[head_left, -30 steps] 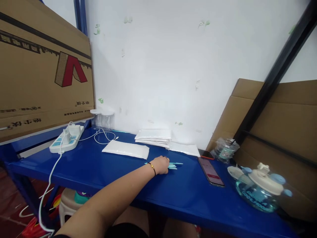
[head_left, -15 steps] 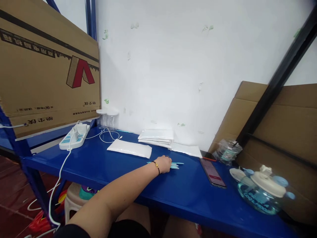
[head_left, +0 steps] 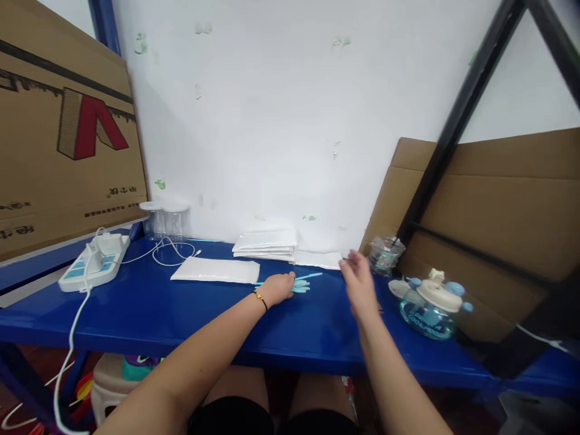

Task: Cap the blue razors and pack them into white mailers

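Observation:
My left hand [head_left: 280,286] rests palm down on the blue shelf [head_left: 149,308], its fingers lying on a few thin light-blue sticks [head_left: 304,282]. Whether the fingers grip the sticks is hidden under the hand. My right hand [head_left: 357,281] reaches forward over the shelf with fingers stretched out and a little smeared, holding nothing. It hovers where a phone lay, which it now covers. A flat white padded bag [head_left: 216,270] lies just left of my left hand. A stack of white bags [head_left: 267,244] sits behind it against the wall.
A white power strip [head_left: 93,263] with a plugged charger and white cable [head_left: 168,252] lies at the left. Two clear jars [head_left: 165,220] stand by the wall. A teal water jug [head_left: 430,307] and a crumpled clear bag [head_left: 384,255] sit right. Cardboard sheets [head_left: 498,217] lean at both sides.
My right hand has come into view and reached forward over the spot where the phone lay. The camera has turned to the right. My left hand stays on the light-blue sticks.

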`<state>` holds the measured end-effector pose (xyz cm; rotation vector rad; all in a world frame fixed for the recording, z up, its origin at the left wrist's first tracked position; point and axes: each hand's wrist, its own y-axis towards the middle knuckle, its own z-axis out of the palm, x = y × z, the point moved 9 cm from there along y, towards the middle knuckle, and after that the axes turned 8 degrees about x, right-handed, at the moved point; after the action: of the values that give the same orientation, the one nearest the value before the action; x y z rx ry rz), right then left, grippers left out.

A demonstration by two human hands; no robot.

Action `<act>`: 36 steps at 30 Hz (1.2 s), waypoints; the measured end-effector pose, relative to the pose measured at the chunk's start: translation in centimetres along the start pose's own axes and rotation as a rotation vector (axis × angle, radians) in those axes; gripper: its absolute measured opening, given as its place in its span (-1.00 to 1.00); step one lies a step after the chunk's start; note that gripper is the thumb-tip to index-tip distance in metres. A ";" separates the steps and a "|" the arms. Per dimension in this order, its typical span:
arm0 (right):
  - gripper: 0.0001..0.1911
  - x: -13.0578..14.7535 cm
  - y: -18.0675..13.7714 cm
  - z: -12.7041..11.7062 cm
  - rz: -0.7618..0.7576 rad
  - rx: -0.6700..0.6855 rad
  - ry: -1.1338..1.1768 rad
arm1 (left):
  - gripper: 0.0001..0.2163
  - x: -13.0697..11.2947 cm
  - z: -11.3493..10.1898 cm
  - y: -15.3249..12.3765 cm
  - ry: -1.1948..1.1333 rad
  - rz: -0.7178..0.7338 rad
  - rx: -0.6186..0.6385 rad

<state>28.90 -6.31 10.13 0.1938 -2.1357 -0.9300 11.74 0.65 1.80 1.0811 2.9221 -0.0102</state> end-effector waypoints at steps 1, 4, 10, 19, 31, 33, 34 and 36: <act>-0.65 -0.5 0.4 0.8 0.056 -0.001 0.049 | -0.71 -0.3 -0.6 -0.1 -0.005 0.008 -0.018; -0.67 0.4 2.5 3.8 0.139 0.097 0.238 | -0.73 -1.3 -2.4 -0.2 -0.109 0.017 -0.114; -0.80 9.7 3.9 7.0 -0.159 0.381 0.272 | -0.74 -1.6 -3.0 0.0 -0.777 0.094 -0.379; -0.86 6.7 0.6 9.9 -0.081 0.347 0.139 | -0.54 0.4 -1.1 -1.3 -0.940 -0.023 -0.550; -0.52 5.5 -1.4 10.4 0.077 0.502 0.465 | -0.51 -2.9 -1.9 -2.2 -1.209 0.266 -0.209; -0.66 5.4 -1.6 9.7 0.084 0.463 0.421 | -0.55 -3.3 -1.3 -2.3 -1.246 0.240 -0.117; -0.73 5.5 -1.6 9.6 0.088 0.444 0.431 | -0.57 -3.3 -1.1 -2.3 -1.257 0.211 -0.102; -0.80 5.9 -1.9 9.7 0.092 0.436 0.494 | -0.59 -2.9 -0.8 -2.3 -1.270 0.139 -0.118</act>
<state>17.67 -4.74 8.31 0.4847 -1.8315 -0.3040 12.42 -2.91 2.64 0.7837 1.6831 -0.3636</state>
